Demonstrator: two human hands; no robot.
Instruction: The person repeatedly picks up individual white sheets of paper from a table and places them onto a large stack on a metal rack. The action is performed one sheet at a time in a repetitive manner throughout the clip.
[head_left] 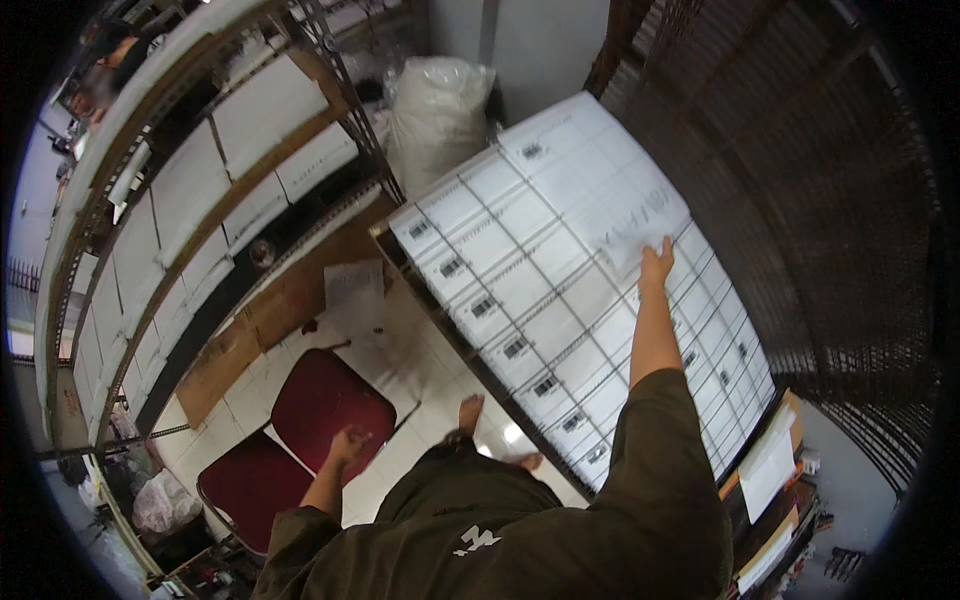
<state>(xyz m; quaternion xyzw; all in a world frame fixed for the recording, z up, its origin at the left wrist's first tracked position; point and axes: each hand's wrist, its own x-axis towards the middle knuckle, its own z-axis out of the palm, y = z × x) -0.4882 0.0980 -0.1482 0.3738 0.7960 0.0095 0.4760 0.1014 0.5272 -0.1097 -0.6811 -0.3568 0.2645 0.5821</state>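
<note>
A clear plastic sheet [600, 190] with dark handwriting lies over the far part of a block of white boxes [530, 265]. My right hand [655, 264] reaches far out to the near edge of this sheet and appears to grip it; the plastic crumples beside the fingers. The boxes stand in close rows, several with small dark-printed labels. Nothing shows in my left hand [347, 448], which hangs with loosely parted fingers above a dark red chair seat [330, 400].
Left of me curves a metal rack [240, 185] stacked with white boxes. Behind the box block a bulging white sack [438, 115] leans by the wall. A second red chair [255, 487] stands at lower left. Dark corrugated sheeting [790, 190] rises along the right. A paper [355, 297] lies beyond the chairs.
</note>
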